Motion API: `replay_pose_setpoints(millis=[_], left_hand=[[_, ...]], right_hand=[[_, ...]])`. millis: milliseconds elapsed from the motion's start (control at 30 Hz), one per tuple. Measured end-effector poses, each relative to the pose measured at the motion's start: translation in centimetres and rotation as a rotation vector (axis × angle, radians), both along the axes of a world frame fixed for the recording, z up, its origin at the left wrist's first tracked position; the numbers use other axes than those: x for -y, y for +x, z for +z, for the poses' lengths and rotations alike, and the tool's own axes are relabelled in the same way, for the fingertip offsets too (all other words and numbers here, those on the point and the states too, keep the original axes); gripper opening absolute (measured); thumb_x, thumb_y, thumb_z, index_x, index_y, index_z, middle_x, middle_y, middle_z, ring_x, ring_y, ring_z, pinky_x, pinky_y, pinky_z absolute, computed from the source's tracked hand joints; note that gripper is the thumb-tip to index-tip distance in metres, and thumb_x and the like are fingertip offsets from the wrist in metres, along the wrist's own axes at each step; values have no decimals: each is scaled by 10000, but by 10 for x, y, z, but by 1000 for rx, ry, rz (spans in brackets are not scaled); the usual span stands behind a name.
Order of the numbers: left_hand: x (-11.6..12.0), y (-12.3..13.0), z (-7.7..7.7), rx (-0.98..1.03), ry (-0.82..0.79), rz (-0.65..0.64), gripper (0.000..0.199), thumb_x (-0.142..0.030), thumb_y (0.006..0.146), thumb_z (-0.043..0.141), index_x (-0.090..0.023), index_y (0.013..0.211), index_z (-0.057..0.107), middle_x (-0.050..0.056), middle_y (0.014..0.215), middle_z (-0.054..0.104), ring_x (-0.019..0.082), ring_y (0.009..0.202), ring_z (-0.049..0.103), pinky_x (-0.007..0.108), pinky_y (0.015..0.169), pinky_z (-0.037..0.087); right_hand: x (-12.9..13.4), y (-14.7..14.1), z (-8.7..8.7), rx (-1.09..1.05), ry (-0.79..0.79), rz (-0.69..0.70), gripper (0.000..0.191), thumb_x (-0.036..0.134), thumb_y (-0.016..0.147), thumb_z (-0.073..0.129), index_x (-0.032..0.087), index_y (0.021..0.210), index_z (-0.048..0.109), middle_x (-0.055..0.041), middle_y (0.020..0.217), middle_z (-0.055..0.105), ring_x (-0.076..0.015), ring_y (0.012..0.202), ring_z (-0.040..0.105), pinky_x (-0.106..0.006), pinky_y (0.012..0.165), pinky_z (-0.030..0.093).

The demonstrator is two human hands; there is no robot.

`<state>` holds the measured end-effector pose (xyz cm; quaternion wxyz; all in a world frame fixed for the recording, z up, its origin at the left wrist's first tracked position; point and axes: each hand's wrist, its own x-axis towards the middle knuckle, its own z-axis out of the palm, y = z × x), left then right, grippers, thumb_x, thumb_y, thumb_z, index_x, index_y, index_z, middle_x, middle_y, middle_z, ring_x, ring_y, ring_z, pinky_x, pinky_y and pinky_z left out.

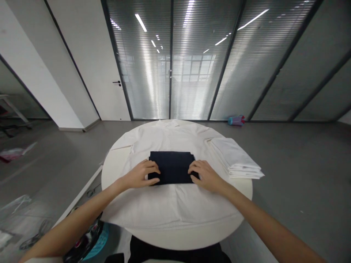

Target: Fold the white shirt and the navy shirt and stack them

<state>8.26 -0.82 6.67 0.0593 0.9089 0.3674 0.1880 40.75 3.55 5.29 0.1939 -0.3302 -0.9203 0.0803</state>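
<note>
A dark navy rectangle, which looks like a folded cloth (pixel 172 168), lies on a white T-shirt (pixel 175 204) spread over a round white table (pixel 186 237). My left hand (pixel 144 173) holds the cloth's left edge, with curled fingers on top and the thumb near the front corner. At the opposite edge, my right hand (pixel 201 174) grips in much the same way. The undersides of both hands are hidden. To the right of the cloth sits a stack of folded white garments (pixel 236 157), its front corner jutting past the table edge.
Below the table on the left stands a blue basket (pixel 98 243) with dark items in it. Cables (pixel 35 233) and clear plastic (pixel 16 204) lie on the floor. A blue and pink bin (pixel 236 120) lies by the glass wall. A white door (pixel 93 62) is at the back left.
</note>
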Motion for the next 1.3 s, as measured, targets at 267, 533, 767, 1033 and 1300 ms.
replay_pose_setpoints(millis=[267,533,767,1033,1300], left_hand=[[-53,48,-45,-32,8,335,605,-485,1023,347,-132,1513,395,171,1572,370,303,1490,279,519,1206,222],[-36,28,-47,-114,60,308,631,-565,992,399,-183,1493,439,158,1585,346,343,1470,296,552,1160,299],[8,26,-28,-262,226,10,466,-320,941,602,-196,1387,544,134,1213,625,273,1075,616,419,898,512],[8,28,-30,-387,548,-86,426,7,896,475,-104,1294,580,121,1030,698,224,849,671,346,745,523],[-65,48,47,-105,905,67,195,-67,891,536,-202,944,666,61,961,729,212,847,672,396,851,460]], right_hand=[[-37,-76,-23,145,65,-149,598,453,1041,288,120,1529,379,-138,1592,337,-277,1487,258,-472,1201,203],[-68,-47,-34,137,-77,-152,633,567,1031,253,195,1511,430,-96,1559,409,-266,1443,358,-454,1189,249],[-119,-36,-8,201,-327,-167,538,521,928,583,149,1312,648,-158,1326,638,-323,1225,588,-368,1015,437],[-142,-73,10,200,-486,-45,325,425,827,747,148,997,751,-69,1081,749,-203,972,680,-207,770,471],[-118,3,58,-122,-524,-243,339,455,890,652,118,867,674,-42,810,701,-152,716,621,-212,571,404]])
